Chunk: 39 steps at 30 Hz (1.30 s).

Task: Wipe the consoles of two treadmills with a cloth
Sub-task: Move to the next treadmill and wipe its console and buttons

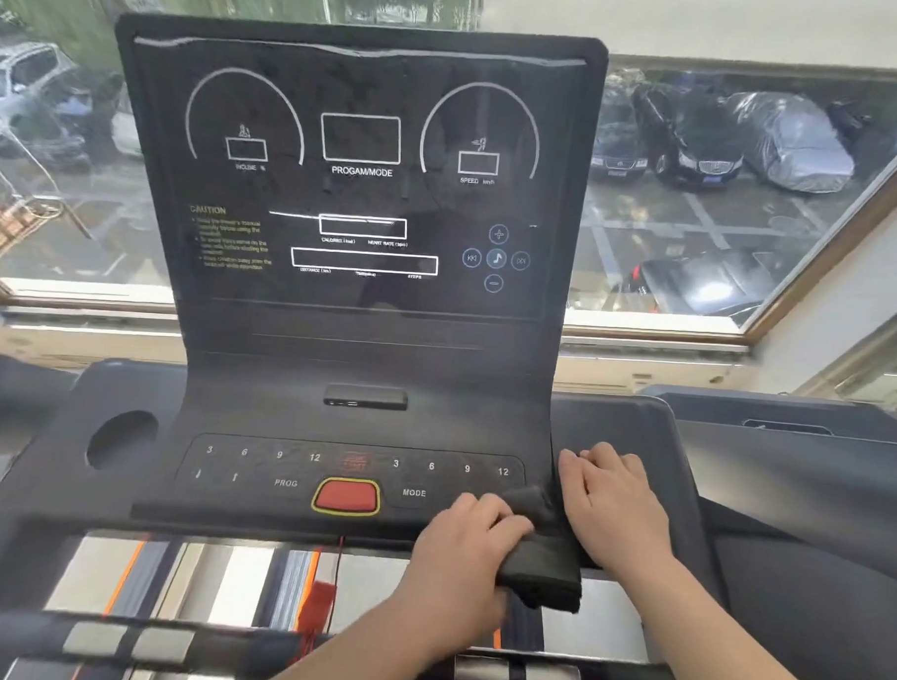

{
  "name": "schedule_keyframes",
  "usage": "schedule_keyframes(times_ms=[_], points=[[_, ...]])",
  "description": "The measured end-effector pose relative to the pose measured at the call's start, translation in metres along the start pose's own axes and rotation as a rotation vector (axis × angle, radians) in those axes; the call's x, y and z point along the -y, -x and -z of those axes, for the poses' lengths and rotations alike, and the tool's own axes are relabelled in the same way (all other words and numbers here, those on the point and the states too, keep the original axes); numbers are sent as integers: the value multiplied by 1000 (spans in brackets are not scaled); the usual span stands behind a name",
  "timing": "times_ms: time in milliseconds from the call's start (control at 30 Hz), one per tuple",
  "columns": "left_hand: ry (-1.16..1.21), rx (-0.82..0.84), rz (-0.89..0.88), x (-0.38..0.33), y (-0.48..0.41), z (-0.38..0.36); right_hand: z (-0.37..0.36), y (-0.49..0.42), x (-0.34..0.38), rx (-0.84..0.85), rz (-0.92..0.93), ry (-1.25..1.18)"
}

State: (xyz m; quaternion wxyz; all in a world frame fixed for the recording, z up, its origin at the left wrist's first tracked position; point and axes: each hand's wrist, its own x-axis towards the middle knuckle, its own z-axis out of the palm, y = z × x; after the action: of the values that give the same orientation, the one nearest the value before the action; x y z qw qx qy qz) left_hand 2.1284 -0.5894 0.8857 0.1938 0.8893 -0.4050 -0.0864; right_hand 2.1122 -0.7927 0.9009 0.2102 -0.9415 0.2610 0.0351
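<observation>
A black treadmill console (360, 192) with a tall upright display panel fills the middle of the head view; its button panel with a red stop button (346, 495) lies below. A folded black cloth (542, 560) sits at the lower right corner of the button panel. My left hand (465, 551) grips the cloth from the left. My right hand (611, 501) lies flat, fingers spread, on the console tray just right of the cloth. A second treadmill's console (787, 421) shows partly at the right edge.
A round cup holder (121, 436) is in the console's left tray. A front handlebar (166, 641) with silver grip sensors crosses the bottom. A red safety cord (325, 591) hangs below the stop button. Behind the console a window looks over parked cars.
</observation>
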Motion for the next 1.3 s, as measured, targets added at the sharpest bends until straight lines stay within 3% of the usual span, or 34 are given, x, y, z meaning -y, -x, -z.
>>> schedule_keyframes(times_ms=[67,133,267,300,333,400,433,633,733,933,1067,1133,1300], points=[[208,95,70,5,3,18,1,-1,1,14,-65,-110],[573,161,183,0,-3,47,0,-3,-2,-3,-109,-216],[1146,99,421,-6,-26,81,7,-11,-4,-20,-130,-300],[1142,68,480,-2,-31,79,11,-12,-6,-8,-144,-326],[969,-9,498,5,-38,76,16,-11,-5,10,-131,-344],[412,-190,472,18,-44,65,20,-9,-2,61,-124,-335],[269,-221,434,18,-44,58,20,-10,-2,62,-110,-298],[-295,-87,50,-2,-42,-2,20,-25,-3,21,36,-43],[-290,-132,-43,20,-64,4,22,-31,-8,9,25,39],[-493,-264,-136,52,-133,44,31,-44,-9,87,22,92],[-171,-296,74,17,-109,9,29,-42,-10,84,25,62],[-98,-250,80,-6,-88,-7,26,-40,-13,76,21,27],[-108,-29,-281,9,-52,6,18,-27,-19,100,5,-43]])
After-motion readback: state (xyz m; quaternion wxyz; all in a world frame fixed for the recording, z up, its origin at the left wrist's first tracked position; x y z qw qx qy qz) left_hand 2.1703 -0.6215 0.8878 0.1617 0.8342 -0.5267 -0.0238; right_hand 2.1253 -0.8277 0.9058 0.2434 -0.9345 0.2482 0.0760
